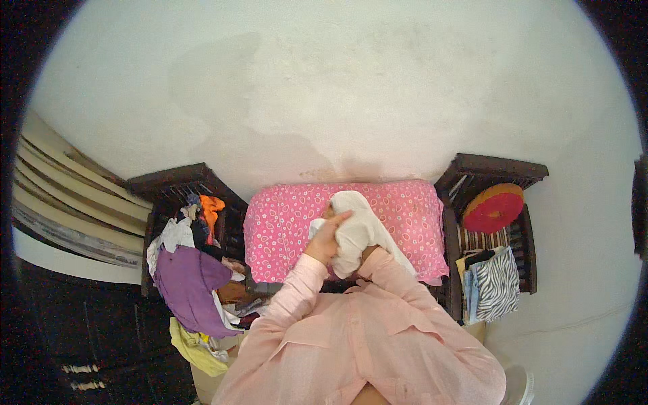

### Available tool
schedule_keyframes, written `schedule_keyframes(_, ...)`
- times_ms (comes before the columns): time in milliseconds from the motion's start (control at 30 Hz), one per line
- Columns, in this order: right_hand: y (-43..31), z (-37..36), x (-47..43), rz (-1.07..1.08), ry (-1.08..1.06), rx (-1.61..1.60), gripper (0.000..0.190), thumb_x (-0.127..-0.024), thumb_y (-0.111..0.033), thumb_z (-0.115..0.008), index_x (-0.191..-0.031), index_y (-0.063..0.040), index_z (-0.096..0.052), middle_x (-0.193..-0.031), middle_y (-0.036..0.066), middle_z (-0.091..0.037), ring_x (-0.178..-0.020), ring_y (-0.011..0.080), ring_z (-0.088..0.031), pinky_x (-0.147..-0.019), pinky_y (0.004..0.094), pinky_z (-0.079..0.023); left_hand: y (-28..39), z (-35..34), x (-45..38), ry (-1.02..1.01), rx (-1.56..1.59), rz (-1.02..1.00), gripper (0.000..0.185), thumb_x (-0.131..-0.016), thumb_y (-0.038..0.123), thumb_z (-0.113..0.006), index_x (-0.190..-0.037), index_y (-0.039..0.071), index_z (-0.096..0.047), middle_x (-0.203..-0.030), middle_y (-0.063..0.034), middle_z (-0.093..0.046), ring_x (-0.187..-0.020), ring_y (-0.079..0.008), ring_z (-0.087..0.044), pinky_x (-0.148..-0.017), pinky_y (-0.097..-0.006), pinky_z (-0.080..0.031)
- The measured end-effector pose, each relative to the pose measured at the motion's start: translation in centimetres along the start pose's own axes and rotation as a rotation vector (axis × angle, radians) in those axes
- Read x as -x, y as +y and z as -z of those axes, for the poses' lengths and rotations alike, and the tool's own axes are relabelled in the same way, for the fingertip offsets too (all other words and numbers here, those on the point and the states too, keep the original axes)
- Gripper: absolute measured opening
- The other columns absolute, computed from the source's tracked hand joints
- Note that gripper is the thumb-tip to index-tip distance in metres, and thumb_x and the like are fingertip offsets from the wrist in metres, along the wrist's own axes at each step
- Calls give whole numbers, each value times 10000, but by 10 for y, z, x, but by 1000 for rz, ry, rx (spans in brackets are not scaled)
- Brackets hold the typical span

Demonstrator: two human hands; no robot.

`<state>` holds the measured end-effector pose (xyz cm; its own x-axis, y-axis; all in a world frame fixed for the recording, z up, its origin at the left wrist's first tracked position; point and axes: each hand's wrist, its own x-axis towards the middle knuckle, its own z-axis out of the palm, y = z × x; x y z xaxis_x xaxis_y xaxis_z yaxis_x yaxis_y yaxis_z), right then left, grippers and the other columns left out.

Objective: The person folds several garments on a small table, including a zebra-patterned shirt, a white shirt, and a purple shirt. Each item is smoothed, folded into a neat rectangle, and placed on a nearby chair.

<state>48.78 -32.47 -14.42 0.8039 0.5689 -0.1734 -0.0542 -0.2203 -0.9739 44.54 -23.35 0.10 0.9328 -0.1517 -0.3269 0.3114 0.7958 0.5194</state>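
Observation:
A white cloth garment (362,223) is bunched up in front of my chest, above a pink printed cushion (283,228). My left hand (326,240) grips its left side, with the thumb lying across the fabric. My right hand (372,250) reaches inside the cloth from below; only the part near the wrist shows clearly and most of the fingers are covered. Part of the garment hangs down along my right sleeve. The cushion has white flowers and drop shapes and lies between two dark wooden slatted side units.
The left unit (167,177) holds a heap of clothes with a purple garment (187,288) and an orange one (210,210). A yellow cloth (195,349) hangs below. On the right unit (501,164) are a red round cushion (493,210) and folded zebra-print fabric (493,283). A wall (324,101) rises behind.

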Motion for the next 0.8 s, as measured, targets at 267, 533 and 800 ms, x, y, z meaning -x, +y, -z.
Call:
schedule_keyframes(267,-7,146,39,-287,2,-638,281,-842,-182,-503,-1029,26,-534,-992,100,-588,-908,212,-556,-819,321,-430,67,196,20,234,63,-246,344,-874,197,-420,-1129,-30,-458,-1125,-145,-525,-1035,-266,-505,-924,-369,-382)
schedule_keyframes(533,-69,229,39,16,120,-1133,364,-856,-295,-482,-1035,17,-530,-1022,123,-581,-952,234,-551,-864,355,-414,98,233,22,261,339,-353,457,-888,324,-412,-1177,-30,-398,-1164,-161,-488,-1055,-265,-489,-908,-395,-380)
schedule_keyframes(800,-106,117,22,121,23,-692,356,-867,-220,-456,-1131,18,-455,-1140,112,-516,-1074,221,-474,-932,361,-355,6,126,13,193,-743,-103,537,-796,274,-574,-1222,5,-386,-1212,-154,-439,-1172,-276,-371,-987,-379,-280)
